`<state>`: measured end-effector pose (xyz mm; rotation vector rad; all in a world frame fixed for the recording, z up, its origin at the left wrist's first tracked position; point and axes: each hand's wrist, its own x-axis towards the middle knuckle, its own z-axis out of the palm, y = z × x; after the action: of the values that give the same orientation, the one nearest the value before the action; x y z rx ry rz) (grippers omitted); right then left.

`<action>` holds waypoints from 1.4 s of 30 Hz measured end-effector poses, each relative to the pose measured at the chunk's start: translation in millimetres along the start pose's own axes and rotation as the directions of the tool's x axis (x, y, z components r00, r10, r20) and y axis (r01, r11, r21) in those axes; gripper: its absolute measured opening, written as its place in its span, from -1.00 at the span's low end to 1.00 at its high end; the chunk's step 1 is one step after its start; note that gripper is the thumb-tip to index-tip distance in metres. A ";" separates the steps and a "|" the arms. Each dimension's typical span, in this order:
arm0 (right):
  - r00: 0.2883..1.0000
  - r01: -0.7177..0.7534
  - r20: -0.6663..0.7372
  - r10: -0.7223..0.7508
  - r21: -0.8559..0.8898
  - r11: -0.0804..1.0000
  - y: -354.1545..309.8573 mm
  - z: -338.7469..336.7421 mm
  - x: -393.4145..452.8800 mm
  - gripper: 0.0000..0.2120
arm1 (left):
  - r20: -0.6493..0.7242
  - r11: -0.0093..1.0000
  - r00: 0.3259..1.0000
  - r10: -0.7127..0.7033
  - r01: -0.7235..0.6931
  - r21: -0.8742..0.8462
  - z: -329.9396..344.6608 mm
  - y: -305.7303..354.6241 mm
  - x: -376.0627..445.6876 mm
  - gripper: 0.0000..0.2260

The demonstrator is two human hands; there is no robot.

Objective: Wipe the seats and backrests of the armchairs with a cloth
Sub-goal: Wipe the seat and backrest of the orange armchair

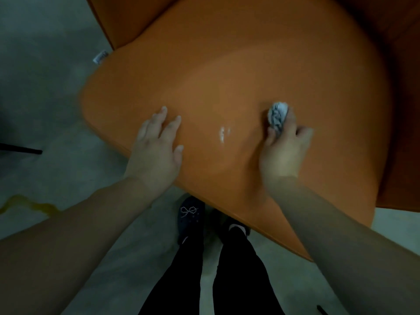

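Note:
An orange armchair fills the view, its wide seat cushion (227, 76) right below me. My right hand (284, 151) grips a crumpled white and grey cloth (277, 117) and presses it onto the right part of the seat. My left hand (159, 146) rests flat on the seat near its front left edge, fingers straight and spread. A small glossy wet streak (223, 134) shines on the cushion between the two hands.
The orange backrest (136, 17) rises at the top, with a white label (100, 56) at the seat's left corner. Grey floor lies to the left, with a yellow stain (29, 204) and a dark thin leg (22, 150). My feet in dark shoes (189, 214) stand at the seat's front edge.

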<state>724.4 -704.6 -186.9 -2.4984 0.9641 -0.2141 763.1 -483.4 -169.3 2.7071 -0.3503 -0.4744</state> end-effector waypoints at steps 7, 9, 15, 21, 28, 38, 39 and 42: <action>0.975 0.163 0.137 -0.177 0.106 0.981 -54.4 38.2 -50.2 -0.44 | -0.031 0.999 0.999 -0.033 0.033 0.020 6.1 -11.8 -6.1 -0.46; 0.960 0.205 0.155 -0.233 0.175 0.963 -52.9 33.7 -44.1 -0.44 | -0.036 0.999 0.998 -0.042 0.042 0.007 4.2 -14.3 -5.2 -0.46; 0.997 0.062 0.049 -0.067 0.108 0.992 -25.4 20.1 -10.6 -0.45 | -0.067 0.991 0.990 -0.125 0.122 -0.046 -1.3 -25.6 2.3 -0.48; 0.904 0.338 0.208 -0.374 0.186 0.922 -80.2 56.6 -64.4 -0.47 | -0.018 0.993 0.993 -0.113 0.112 -0.024 -2.4 -38.3 2.2 -0.36; 0.956 0.260 0.106 -0.273 0.121 0.958 -32.1 29.4 -3.8 -0.48 | -0.002 0.995 0.995 -0.097 0.096 -0.030 -4.9 -54.2 -3.7 -0.33; 0.823 0.522 0.196 -0.533 0.112 0.846 -27.4 14.3 -21.8 -0.50 | -0.048 0.996 0.995 -0.092 0.091 -0.025 2.6 -52.8 -6.5 -0.32; 0.876 0.446 0.158 -0.456 0.097 0.890 -28.2 14.9 -8.3 -0.50 | -0.046 0.995 0.994 -0.096 0.095 -0.022 2.5 -53.3 -6.5 -0.32; 0.958 0.250 0.108 -0.267 0.145 0.957 -58.5 36.9 8.3 -0.57 | -0.031 0.994 0.994 -0.103 0.102 -0.032 2.0 -51.7 -4.6 -0.32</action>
<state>776.6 -658.9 -192.7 -2.4780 0.5515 -0.1902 767.3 -436.0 -190.2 2.7094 -0.1936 -0.4590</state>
